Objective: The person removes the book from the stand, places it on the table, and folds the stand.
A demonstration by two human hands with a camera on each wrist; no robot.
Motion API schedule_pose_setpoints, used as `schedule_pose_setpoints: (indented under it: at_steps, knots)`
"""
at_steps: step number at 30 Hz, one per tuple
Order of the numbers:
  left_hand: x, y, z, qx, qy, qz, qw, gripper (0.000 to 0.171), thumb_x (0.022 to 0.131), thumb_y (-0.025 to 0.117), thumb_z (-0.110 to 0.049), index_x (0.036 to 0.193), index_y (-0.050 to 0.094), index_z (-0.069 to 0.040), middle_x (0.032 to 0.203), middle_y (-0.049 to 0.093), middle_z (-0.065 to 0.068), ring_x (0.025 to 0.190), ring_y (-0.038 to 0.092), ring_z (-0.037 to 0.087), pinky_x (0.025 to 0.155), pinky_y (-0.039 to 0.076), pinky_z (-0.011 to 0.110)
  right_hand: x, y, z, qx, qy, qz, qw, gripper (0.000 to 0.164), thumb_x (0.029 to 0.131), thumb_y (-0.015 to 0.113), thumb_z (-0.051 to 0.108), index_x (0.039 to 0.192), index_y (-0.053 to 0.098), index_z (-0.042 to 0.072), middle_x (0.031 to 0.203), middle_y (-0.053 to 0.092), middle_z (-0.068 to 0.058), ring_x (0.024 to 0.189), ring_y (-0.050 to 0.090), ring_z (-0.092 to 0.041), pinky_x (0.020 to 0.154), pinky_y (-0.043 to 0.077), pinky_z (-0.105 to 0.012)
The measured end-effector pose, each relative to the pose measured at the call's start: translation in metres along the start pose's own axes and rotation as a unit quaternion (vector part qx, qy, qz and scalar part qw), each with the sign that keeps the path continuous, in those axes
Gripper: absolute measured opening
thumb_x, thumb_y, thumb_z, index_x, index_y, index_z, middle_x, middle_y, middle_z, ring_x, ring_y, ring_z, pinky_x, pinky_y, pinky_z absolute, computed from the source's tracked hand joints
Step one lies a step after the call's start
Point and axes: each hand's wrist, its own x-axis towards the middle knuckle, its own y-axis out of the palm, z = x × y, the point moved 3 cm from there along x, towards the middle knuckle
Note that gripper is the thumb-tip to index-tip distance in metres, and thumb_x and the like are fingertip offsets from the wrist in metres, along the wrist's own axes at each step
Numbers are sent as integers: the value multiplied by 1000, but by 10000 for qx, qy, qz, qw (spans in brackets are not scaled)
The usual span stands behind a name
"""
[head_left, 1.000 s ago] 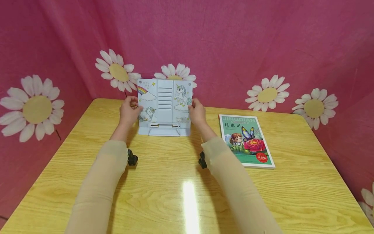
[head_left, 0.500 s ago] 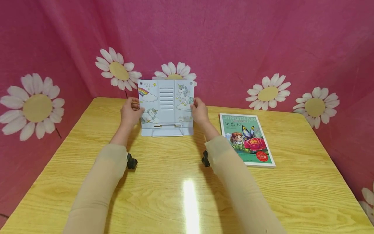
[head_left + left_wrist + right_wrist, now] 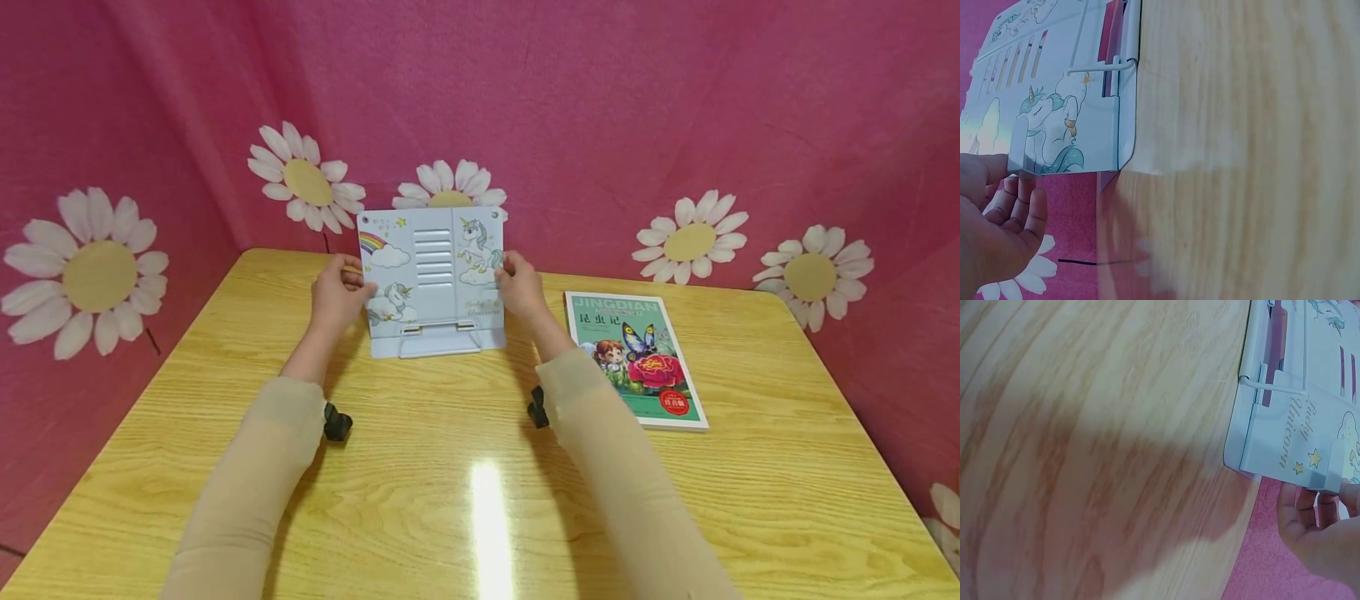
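A white book stand [image 3: 432, 302] with unicorns, a rainbow and slots stands upright near the back of the table. At its left edge, my left hand [image 3: 336, 293] grips it, thumb on the front and fingers behind. My right hand [image 3: 522, 289] holds the opposite edge in the same way. A wire page holder [image 3: 441, 353] sticks out along the bottom ledge. In the left wrist view, the left thumb meets a small side tab [image 3: 1019, 147] of the stand. The right wrist view has the right hand [image 3: 1322, 531] at the lettered side, fingers partly hidden behind the panel.
A green-covered children's book [image 3: 633, 367] lies flat on the wooden table [image 3: 420, 467], right of the stand and partly behind the right sleeve. A pink curtain [image 3: 570, 100] with white daisies hangs behind the table's back edge.
Both hands have shifted the book stand a little to the right and slightly nearer to me, and it has turned slightly. The children's book has stayed in place.
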Motion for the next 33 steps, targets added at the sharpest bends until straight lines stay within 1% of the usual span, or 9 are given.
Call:
schedule_pose_setpoints:
  at_steps: [4, 8, 11, 17, 19, 22, 25, 29, 33]
  knots:
    - [-4, 0, -2, 7, 88, -37, 10000, 34, 86, 68, -10, 115, 53, -2, 95, 61, 15, 82, 57, 22, 70, 46, 23, 1, -3, -2, -32, -108, 50, 9999, 22, 98, 48, 10, 118, 55, 4, 105, 56, -14, 94, 50, -24, 82, 44, -32]
    - [-7, 2, -4, -19, 140, -85, 9999, 32, 85, 69, -9, 113, 55, -2, 94, 62, 16, 81, 58, 22, 69, 46, 22, 1, -6, -4, 0, -116, 177, 9998, 23, 98, 48, 11, 119, 54, 5, 111, 58, -14, 96, 52, -23, 83, 46, -33]
    - [-10, 3, -5, 53, 159, -68, 9998, 31, 85, 69, -10, 112, 56, -2, 95, 63, 16, 82, 58, 22, 69, 47, 23, 1, -8, -5, 13, -61, 284, 9996, 24, 99, 47, 12, 121, 53, 6, 114, 57, -14, 96, 52, -23, 79, 48, -32]
    - [-16, 4, -6, 153, 163, -42, 9997, 29, 86, 68, -10, 110, 55, -1, 94, 63, 17, 83, 59, 24, 73, 49, 30, 2, -10, -8, 163, 77, 450, 9988, 24, 99, 47, 13, 122, 53, 8, 114, 57, -14, 90, 53, -23, 70, 50, -32]
    - [-19, 5, -6, 161, 169, -40, 9997, 29, 86, 68, -9, 109, 54, 0, 93, 62, 17, 82, 60, 25, 74, 50, 32, 2, -11, -8, 216, 122, 505, 9984, 23, 99, 47, 13, 121, 52, 8, 114, 56, -14, 90, 53, -23, 72, 52, -36]
    - [-22, 6, -7, 191, 201, -33, 9996, 28, 86, 68, -9, 108, 54, 0, 92, 63, 17, 81, 60, 25, 74, 50, 33, 1, -12, -9, 385, 178, 593, 9973, 21, 99, 47, 12, 119, 52, 7, 116, 56, -15, 91, 54, -24, 79, 53, -45]
    - [-25, 7, -9, 209, 222, -10, 9995, 27, 86, 68, -8, 107, 54, 1, 92, 63, 17, 81, 60, 24, 74, 50, 31, 1, -14, -11, 461, 156, 661, 9966, 22, 99, 46, 11, 119, 51, 6, 120, 54, -16, 93, 54, -26, 84, 52, -51]
    - [-30, 7, -12, 218, 210, -2, 9995, 27, 86, 68, -9, 108, 55, 1, 91, 63, 17, 81, 60, 23, 71, 49, 28, 1, -17, -13, 393, 50, 680, 9969, 22, 99, 46, 10, 120, 50, 4, 121, 53, -17, 95, 54, -26, 83, 52, -51]
    - [-35, 8, -14, 255, 179, -4, 9995, 28, 85, 69, -9, 107, 56, 1, 91, 64, 17, 81, 62, 23, 69, 50, 27, 2, -19, -15, 362, 62, 741, 9966, 22, 99, 46, 10, 120, 49, 4, 120, 52, -17, 93, 53, -27, 83, 52, -51]
